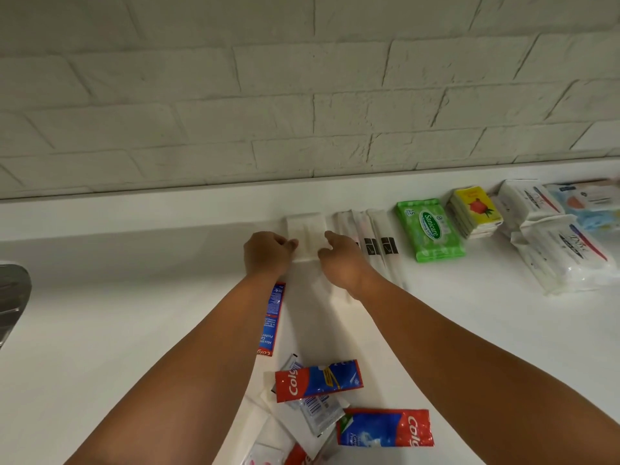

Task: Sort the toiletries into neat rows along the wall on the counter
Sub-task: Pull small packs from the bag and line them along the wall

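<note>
Pinches the white packet (307,226) at its left edge with the left hand (268,253) and at its right edge with the right hand (342,263), each grip closed on the wrapper, holding it flat on the tabletop (134,280) near the wall (302,112). Looks thin, light and floppy, probably slick, so best held by both side edges and slid rather than lifted by one corner. Lines up just left of the wrapped toothbrushes (375,236) and, further right, the green wipes (429,229).

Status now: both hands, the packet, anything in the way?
Left hand and right hand hold white packet by its sides, near the wall. Long wrapped items close on its right.
</note>
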A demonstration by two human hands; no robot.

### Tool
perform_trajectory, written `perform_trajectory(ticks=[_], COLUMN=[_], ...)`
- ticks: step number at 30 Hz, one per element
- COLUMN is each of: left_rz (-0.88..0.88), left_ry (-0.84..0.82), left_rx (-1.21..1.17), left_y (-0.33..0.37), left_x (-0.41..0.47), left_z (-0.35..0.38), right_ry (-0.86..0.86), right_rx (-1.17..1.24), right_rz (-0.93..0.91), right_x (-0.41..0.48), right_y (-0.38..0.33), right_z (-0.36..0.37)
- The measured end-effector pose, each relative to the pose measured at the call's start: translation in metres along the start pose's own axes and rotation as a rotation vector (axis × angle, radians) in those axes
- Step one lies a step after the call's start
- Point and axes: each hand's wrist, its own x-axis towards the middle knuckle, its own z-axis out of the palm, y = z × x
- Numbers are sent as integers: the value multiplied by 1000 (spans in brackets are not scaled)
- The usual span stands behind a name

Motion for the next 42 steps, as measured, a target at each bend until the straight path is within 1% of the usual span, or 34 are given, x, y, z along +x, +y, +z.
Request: perform_trajectory(ticks=[4, 8, 11, 14, 17, 21, 24, 27, 32, 37, 42], left_rz=[118, 208, 252, 255, 283, 383, 466, 481, 627, 731, 757], left_ry=[47, 24, 6, -41, -66, -179, -310, -442, -516, -554, -409], left_rx=[-20, -52, -140, -239, -254, -161, -72, -1, 121, 206, 220], left_y=[2, -1, -12, -27, -49, -91, -126, -159, -191, -204, -203], left_x=[-16, -47, -75, -107, -135, -164, -180, -191, -204, -214, -218], left_z=[-22, -58, -81, -103, -117, -129, -132, -134, -139, -146, -144], right_ry=[19, 47, 22, 14, -9, -28, -122, -176, -140, -74, -28], right_rx=[-117, -197, -217, -252, -236, -324, -507, -661, -728, -737, -754], right_rz=[-98, -199, -260, -340, -377, -407, -460, -463, -419, -405, -421], right_x=[-17, -49, -78, -108, -138, -177, -200, -220, -229, -229, -227], right_y=[-7, -12, -15, -14, -5, 9, 20, 25, 32, 37, 34], right_z=[2, 15, 30, 50, 71, 100, 124, 142, 159, 170, 173])
